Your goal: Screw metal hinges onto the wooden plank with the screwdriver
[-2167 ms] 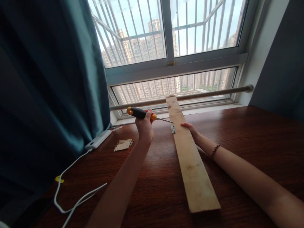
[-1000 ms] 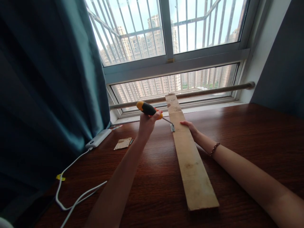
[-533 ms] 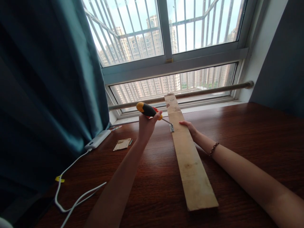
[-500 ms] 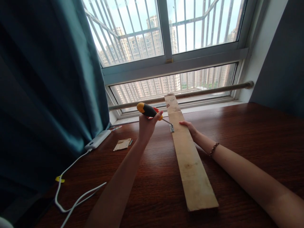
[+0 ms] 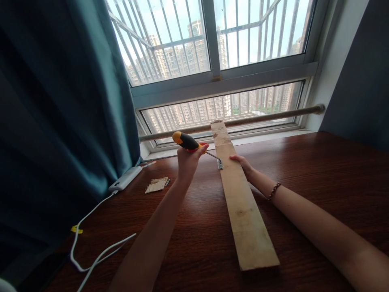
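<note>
My left hand [image 5: 189, 162] is closed around the lower part of a screwdriver [image 5: 186, 141] with a black, yellow and red handle. Its metal shaft slants down to the right, and the tip meets a small metal hinge [image 5: 220, 165] on the left edge of a long wooden board [image 5: 243, 215]. The board lies lengthwise, its far end by the window. My right hand [image 5: 244, 165] grips the board's right edge across from the hinge, thumb on top; its other fingers are mostly hidden.
On the brown tabletop [image 5: 194, 227], a small cardboard piece [image 5: 156, 185] lies to the left beside tiny metal parts. A white power bank [image 5: 126, 179] with a white cable [image 5: 74, 247] rests near the dark blue curtain [image 5: 91, 101]. A metal rail [image 5: 267, 117] crosses the window behind.
The screwdriver's handle has tipped slightly to the left and my left-hand fingers have shifted a little on it. The board, the hinge and my right hand stay in place.
</note>
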The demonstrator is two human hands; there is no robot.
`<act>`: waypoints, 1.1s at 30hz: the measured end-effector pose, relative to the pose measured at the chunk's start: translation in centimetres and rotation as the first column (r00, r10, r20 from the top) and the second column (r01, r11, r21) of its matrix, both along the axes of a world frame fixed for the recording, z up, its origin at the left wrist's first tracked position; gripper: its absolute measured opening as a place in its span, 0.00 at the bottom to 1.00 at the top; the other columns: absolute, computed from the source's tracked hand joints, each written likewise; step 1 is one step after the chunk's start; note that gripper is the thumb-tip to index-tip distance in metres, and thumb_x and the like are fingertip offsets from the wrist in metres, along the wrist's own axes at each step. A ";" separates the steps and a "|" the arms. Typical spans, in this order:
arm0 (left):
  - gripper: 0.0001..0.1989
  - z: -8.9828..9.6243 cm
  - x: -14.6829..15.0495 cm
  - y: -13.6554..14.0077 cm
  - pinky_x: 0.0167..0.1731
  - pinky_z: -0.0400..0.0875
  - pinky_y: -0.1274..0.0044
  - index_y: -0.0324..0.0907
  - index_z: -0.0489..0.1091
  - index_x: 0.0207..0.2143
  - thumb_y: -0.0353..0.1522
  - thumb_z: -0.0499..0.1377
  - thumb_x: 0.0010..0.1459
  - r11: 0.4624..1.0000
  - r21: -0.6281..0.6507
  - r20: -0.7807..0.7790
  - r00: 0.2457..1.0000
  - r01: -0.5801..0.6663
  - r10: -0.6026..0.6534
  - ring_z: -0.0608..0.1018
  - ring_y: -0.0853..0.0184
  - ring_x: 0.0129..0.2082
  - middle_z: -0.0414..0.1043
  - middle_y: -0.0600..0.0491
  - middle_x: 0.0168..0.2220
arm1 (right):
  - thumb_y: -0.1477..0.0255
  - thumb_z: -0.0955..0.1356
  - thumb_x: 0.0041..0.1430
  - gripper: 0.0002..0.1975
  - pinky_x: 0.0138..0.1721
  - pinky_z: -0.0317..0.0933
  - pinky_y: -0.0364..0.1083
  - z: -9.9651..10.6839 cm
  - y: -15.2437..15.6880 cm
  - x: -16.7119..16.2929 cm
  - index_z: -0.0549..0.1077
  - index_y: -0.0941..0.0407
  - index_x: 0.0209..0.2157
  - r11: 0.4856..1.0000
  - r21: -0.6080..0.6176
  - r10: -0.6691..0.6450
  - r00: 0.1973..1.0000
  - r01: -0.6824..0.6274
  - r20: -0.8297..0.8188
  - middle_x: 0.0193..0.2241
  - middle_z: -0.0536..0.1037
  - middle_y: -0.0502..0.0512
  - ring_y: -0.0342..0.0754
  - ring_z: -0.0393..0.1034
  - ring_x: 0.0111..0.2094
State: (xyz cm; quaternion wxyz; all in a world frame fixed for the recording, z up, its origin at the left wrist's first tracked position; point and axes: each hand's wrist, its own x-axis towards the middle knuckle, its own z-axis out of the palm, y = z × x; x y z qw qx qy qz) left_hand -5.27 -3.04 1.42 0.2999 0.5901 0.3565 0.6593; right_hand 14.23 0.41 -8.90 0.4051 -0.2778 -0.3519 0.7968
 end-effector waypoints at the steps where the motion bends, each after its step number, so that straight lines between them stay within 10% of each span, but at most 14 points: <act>1: 0.11 0.1 0.0 -0.1 0.23 0.66 0.79 0.37 0.74 0.26 0.34 0.67 0.38 1.000 0.004 -0.002 1.000 -0.007 0.007 0.72 0.71 0.23 0.74 0.51 0.25 | 0.63 0.60 0.53 0.20 0.29 0.69 0.49 0.0 0.0 0.0 0.70 0.64 0.39 1.000 -0.001 0.003 1.000 -0.003 -0.001 0.28 0.78 0.62 0.52 0.73 0.27; 33: 0.10 0.4 1.2 -1.5 0.34 0.70 0.73 0.39 0.68 0.26 0.32 0.66 0.41 0.981 0.108 0.005 0.987 0.160 -0.161 0.76 0.64 0.31 0.73 0.51 0.28 | 0.64 0.59 0.54 0.20 0.30 0.69 0.49 0.1 -0.1 -0.1 0.70 0.64 0.40 0.999 0.043 -0.005 1.000 0.005 -0.006 0.29 0.78 0.62 0.52 0.73 0.27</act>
